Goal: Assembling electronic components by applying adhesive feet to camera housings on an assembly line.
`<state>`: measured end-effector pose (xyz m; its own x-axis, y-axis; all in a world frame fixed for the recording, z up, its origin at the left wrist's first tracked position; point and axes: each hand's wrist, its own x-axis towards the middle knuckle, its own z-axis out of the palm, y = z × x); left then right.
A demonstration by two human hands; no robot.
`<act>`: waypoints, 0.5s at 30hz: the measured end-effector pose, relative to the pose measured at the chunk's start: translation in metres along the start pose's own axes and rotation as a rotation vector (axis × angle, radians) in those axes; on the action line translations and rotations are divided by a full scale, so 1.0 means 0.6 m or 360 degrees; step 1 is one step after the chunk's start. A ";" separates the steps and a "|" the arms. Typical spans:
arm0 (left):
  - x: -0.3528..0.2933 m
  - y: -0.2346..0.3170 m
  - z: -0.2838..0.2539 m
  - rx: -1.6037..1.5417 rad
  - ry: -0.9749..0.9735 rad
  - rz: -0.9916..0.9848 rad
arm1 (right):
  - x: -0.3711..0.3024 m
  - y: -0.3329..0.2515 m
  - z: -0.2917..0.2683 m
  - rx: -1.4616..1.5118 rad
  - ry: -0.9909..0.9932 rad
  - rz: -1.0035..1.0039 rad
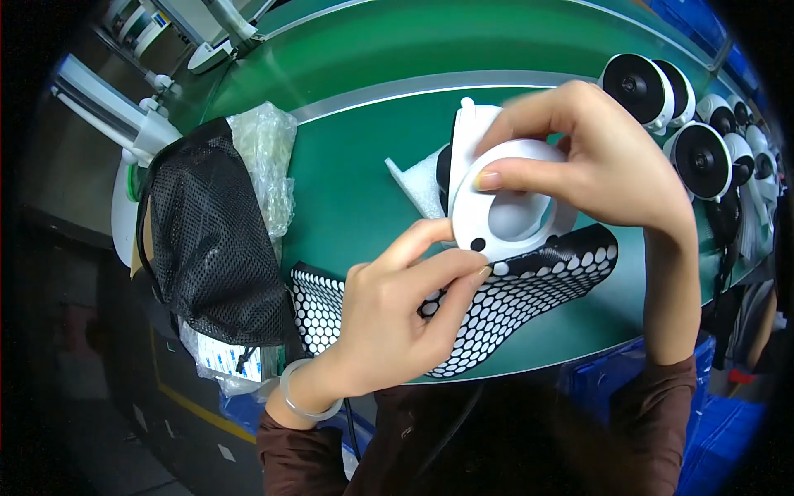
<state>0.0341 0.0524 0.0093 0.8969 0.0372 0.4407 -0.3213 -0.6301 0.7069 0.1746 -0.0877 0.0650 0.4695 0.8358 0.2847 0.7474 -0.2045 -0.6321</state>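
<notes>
My right hand (587, 157) is closed on a white camera (471, 132), with its thumb on the face of the round ring-shaped base (471, 211) and its fingers behind. Small black round pads (477, 245) sit on the ring. Just under the ring, my left hand (397, 306) has thumb and index fingertips pressed together at its lower edge; whatever lies between them is too small to make out. Beneath both, a curled black sheet with rows of white circles (513, 318) rests on the table, partly covered by my left hand.
A piece of white foam (420, 183) lies behind the camera on the green table (356, 157). To the left are a black mesh bag (211, 231) and clear bubble wrap (269, 157). Several white cameras with black round faces (703, 161) stand at the right.
</notes>
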 end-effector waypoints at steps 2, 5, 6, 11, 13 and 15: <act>0.000 -0.001 -0.007 0.0052 0.0088 0.0022 | 0.031 -0.008 -0.018 0.0172 -0.0230 0.0219; -0.008 -0.018 -0.018 0.0044 0.0133 0.0049 | 0.102 0.040 -0.040 0.0134 0.0031 0.0560; -0.017 -0.028 -0.012 -0.0056 0.0113 0.0012 | 0.131 0.067 -0.048 0.0214 0.0140 0.0687; -0.024 -0.045 0.018 -0.0032 -0.0229 0.0141 | 0.253 0.131 -0.059 0.0226 -0.0076 0.0410; -0.028 -0.061 0.030 -0.0138 -0.0273 0.0055 | 0.295 0.170 -0.003 -0.0508 0.0264 0.0017; -0.034 -0.063 0.030 -0.0136 -0.0213 0.0036 | 0.320 0.193 0.049 -0.0972 0.0413 -0.0214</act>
<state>0.0331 0.0613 -0.0363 0.9198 -0.0835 0.3833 -0.3612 -0.5613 0.7446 0.3376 0.0642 0.0252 0.3945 0.7401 0.5446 0.9029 -0.4224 -0.0800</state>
